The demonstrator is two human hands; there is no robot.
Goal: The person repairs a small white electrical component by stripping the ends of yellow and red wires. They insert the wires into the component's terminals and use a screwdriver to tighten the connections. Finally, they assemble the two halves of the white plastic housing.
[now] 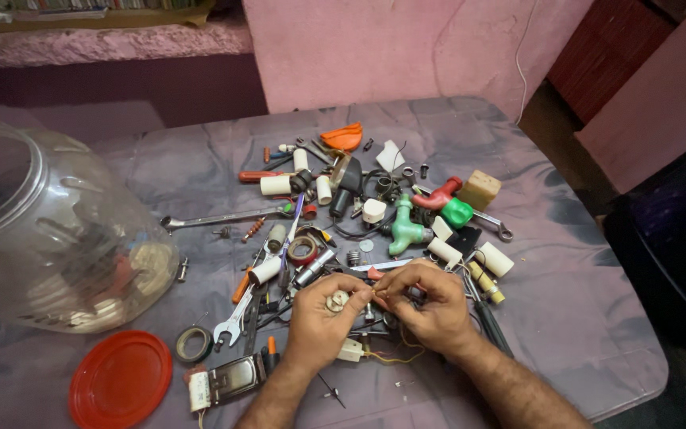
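Head view: small round metal part (337, 300) pinched in left hand (319, 318).

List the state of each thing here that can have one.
Jar: on its side, lid off, parts inside.
Red lid: off, flat on the cloth.
Left hand: pinching a small round part.
Right hand: fingers closed at the left hand's fingertips; what it grips is unclear.
Long spanner: flat, untouched.
Green tap: lying in the pile.
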